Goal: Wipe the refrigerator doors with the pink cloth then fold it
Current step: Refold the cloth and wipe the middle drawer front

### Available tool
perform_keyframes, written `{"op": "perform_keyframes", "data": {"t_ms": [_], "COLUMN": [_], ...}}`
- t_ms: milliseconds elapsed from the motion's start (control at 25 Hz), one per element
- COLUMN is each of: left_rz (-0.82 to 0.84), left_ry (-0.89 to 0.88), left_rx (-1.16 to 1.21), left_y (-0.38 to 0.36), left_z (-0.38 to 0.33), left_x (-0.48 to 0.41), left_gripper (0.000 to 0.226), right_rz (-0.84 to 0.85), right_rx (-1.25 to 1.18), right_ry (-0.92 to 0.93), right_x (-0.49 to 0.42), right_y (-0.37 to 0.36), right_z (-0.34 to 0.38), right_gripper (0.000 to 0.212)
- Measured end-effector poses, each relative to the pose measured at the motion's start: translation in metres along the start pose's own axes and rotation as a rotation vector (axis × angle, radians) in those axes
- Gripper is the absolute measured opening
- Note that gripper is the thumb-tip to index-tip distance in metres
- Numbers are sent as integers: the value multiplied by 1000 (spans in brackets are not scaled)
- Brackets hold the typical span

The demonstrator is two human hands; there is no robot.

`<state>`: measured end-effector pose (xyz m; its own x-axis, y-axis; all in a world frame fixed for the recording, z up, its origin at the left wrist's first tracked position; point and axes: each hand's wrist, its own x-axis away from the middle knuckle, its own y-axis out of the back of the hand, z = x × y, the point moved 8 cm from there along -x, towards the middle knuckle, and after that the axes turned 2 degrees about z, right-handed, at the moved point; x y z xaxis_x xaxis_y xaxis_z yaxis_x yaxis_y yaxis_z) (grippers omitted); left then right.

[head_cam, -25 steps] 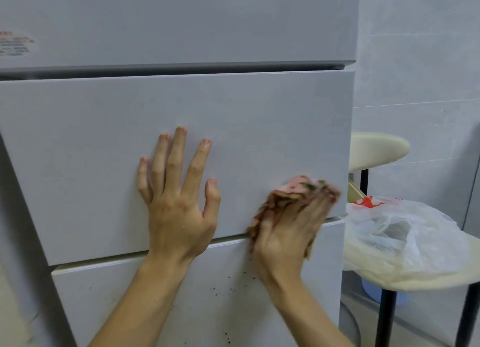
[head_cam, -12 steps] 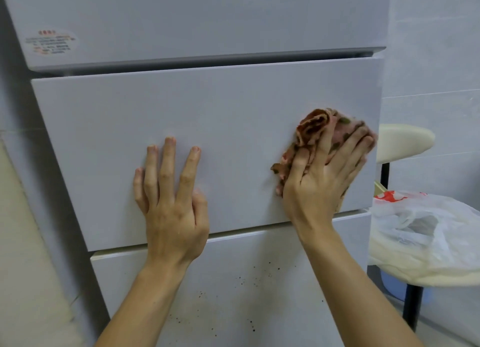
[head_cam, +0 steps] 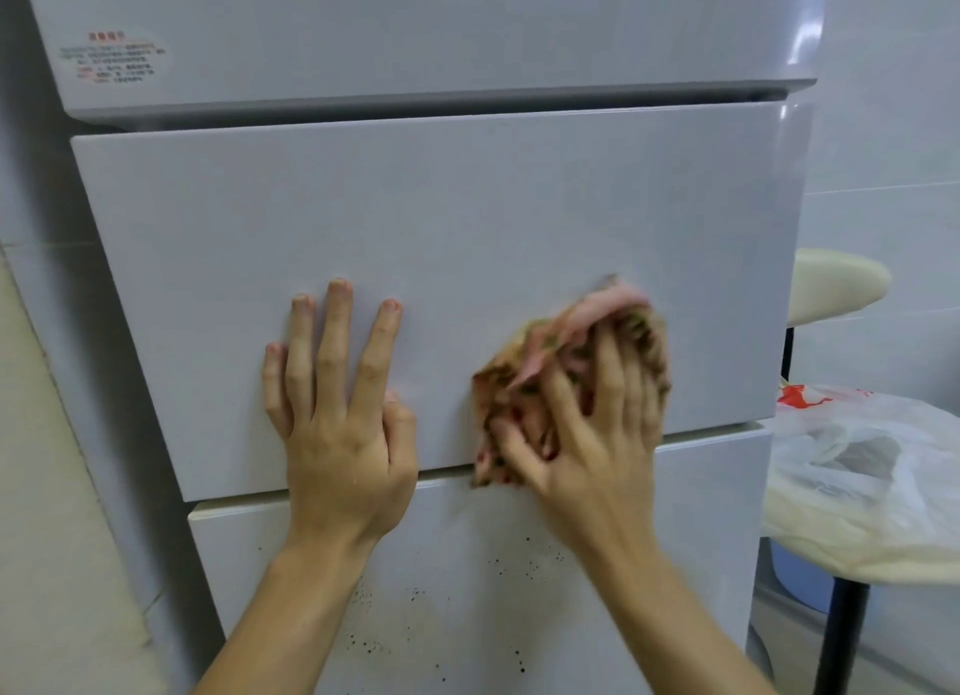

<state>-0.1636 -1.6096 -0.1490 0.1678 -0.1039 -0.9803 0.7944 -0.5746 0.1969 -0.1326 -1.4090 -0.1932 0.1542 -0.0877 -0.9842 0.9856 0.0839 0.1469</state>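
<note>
Since half a second ago, the right hand (head_cam: pixel 587 434) has dropped with the pink cloth (head_cam: pixel 561 341) across the middle door (head_cam: pixel 467 216), from upper right toward the bottom edge. We note its grip curled round the bunched cloth, which is pressed against the door. The left hand (head_cam: pixel 343 424) lies flat on the same door, fingers straight.

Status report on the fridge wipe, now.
Left hand flat on middle door. Right hand grips bunched pink cloth against that door's lower edge. Dark specks on lower door, not yet wiped. Nothing blocking.
</note>
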Motion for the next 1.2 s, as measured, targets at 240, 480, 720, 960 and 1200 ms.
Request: {"op": "perform_keyframes", "data": {"t_ms": [240, 480, 720, 960, 1200], "left_rz": [3, -11, -19, -9, -66], "left_ry": [10, 12, 48, 37, 37], "left_rx": [4, 32, 17, 16, 35], "left_y": [0, 4, 12, 13, 15], "left_z": [0, 2, 24, 27, 33], "left_x": [-1, 1, 6, 3, 5], "left_gripper": [70, 66, 65, 63, 60], "right_rz": [-105, -177, 79, -158, -132], "right_rx": [-4, -88, -98, 0, -186], "right_ry": [-128, -26, 192, 28, 24], "right_x": [-115, -87, -5, -101, -87], "right_y": [28, 7, -12, 21, -9], "right_z": [-43, 19, 70, 3, 70], "right_gripper": [75, 59, 51, 57, 54]}}
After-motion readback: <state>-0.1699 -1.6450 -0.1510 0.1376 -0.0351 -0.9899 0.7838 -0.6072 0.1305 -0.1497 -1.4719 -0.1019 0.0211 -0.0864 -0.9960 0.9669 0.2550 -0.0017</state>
